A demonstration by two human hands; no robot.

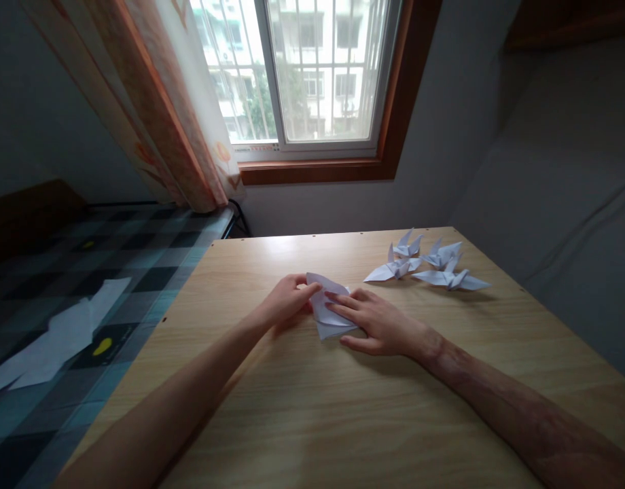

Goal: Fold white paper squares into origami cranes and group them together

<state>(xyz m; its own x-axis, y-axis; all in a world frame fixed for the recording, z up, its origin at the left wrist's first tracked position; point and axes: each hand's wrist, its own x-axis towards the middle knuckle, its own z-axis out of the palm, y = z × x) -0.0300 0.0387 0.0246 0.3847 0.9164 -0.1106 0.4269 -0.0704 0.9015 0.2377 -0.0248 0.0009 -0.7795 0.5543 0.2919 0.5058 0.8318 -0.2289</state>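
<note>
A folded sheet of white paper [325, 314] lies on the wooden table between my two hands, its upper layer lifted and bent. My left hand [289, 299] pinches the paper's left corner between thumb and fingers. Across the right part of the paper rests my right hand [373, 320], palm down, with its fingers stretched out and somewhat apart. Part of the paper's right side is hidden under those fingers. Beyond my right hand stand several folded paper cranes, the closest a white crane [452, 278].
The pale wooden table [272, 421] ends at a wall below a barred window [323, 75]. To the left is a bed with a checked cover [139, 265], bearing loose white paper sheets [70, 333]. A curtain [164, 115] hangs beside the window.
</note>
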